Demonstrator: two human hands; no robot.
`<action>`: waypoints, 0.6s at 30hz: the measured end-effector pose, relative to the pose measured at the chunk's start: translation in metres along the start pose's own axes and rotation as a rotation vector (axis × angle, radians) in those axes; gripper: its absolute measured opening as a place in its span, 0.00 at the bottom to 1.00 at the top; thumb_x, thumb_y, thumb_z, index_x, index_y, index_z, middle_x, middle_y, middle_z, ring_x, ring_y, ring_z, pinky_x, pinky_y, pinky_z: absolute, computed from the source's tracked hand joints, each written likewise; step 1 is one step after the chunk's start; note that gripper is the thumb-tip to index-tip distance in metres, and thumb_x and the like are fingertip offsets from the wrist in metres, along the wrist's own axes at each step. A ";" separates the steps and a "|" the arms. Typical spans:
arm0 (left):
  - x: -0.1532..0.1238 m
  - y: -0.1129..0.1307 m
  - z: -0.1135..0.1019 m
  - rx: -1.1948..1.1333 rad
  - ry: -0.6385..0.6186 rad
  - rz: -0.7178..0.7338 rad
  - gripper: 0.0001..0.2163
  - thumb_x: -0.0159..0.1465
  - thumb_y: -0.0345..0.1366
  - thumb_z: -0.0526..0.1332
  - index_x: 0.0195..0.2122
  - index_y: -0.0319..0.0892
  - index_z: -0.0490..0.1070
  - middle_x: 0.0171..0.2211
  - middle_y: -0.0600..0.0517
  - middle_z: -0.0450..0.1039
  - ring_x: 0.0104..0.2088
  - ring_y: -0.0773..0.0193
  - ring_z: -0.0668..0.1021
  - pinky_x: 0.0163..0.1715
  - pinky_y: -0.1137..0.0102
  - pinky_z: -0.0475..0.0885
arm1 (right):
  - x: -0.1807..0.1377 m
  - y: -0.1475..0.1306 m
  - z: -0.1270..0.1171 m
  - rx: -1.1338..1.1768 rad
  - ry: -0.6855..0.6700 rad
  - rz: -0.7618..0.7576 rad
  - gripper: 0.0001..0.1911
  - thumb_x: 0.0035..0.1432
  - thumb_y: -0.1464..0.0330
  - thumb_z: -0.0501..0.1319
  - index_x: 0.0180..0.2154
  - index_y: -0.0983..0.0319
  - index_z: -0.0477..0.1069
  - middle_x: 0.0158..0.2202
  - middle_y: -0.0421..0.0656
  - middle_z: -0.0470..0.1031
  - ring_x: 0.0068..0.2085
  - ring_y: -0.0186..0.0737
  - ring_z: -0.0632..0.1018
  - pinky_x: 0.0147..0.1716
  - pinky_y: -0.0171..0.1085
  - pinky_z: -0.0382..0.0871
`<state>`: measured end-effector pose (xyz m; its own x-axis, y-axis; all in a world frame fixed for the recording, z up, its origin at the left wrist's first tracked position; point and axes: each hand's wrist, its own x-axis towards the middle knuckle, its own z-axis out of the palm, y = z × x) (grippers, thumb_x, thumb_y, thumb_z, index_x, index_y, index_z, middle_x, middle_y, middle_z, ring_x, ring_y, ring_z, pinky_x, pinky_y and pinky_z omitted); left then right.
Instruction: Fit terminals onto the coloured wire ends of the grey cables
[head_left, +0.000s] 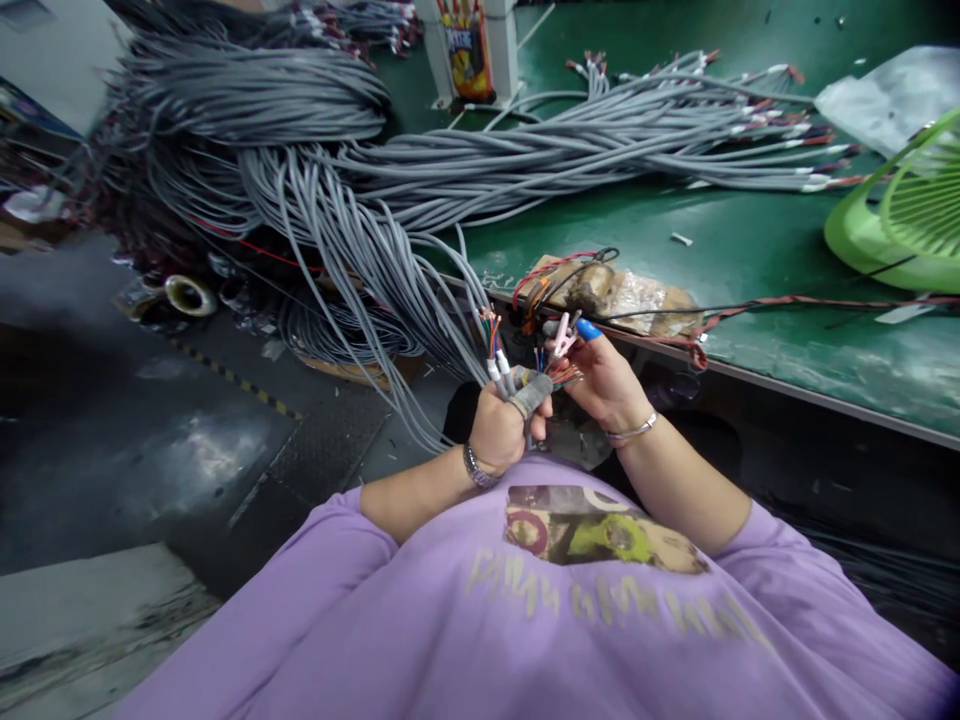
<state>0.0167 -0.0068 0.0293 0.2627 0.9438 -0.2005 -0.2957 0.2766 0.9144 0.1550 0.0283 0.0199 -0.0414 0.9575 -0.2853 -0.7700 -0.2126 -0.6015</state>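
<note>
Purple fabric top before green tabletop | left hand: closed round grey slender cables | right hand: pinching pink X-shaped tool

A plastic bag lies beside the fan — lime green.

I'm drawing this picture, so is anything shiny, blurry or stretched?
Head view: pale glare on the dark floor; head view: smeared shirt letters; head view: wires above the left hand slightly soft; head view: sleeves look stretched wide toward the bottom corners.
</note>
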 end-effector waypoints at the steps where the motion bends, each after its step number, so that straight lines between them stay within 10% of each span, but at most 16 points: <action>1: 0.001 -0.001 0.001 -0.006 0.008 0.013 0.16 0.56 0.46 0.69 0.25 0.40 0.67 0.19 0.58 0.70 0.12 0.76 0.66 0.11 0.76 0.56 | 0.001 0.001 0.000 -0.011 0.012 -0.029 0.12 0.58 0.58 0.67 0.35 0.61 0.77 0.29 0.37 0.79 0.26 0.28 0.71 0.27 0.30 0.66; 8: 0.008 -0.004 0.005 -0.003 0.043 0.046 0.16 0.56 0.47 0.69 0.24 0.40 0.68 0.19 0.57 0.71 0.12 0.75 0.67 0.11 0.77 0.56 | 0.010 0.014 -0.005 -0.048 0.065 -0.180 0.24 0.50 0.46 0.69 0.30 0.61 0.77 0.27 0.38 0.79 0.28 0.31 0.75 0.29 0.32 0.68; 18: 0.013 -0.010 0.010 0.046 0.068 0.035 0.19 0.53 0.50 0.70 0.22 0.40 0.66 0.18 0.57 0.70 0.12 0.76 0.67 0.12 0.77 0.55 | 0.020 0.015 -0.009 0.039 -0.007 -0.019 0.26 0.46 0.43 0.69 0.29 0.60 0.74 0.25 0.38 0.78 0.24 0.33 0.72 0.27 0.35 0.69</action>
<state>0.0320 0.0013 0.0209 0.1898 0.9633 -0.1899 -0.2606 0.2359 0.9362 0.1482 0.0421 -0.0020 -0.0305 0.9627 -0.2690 -0.7953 -0.1864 -0.5769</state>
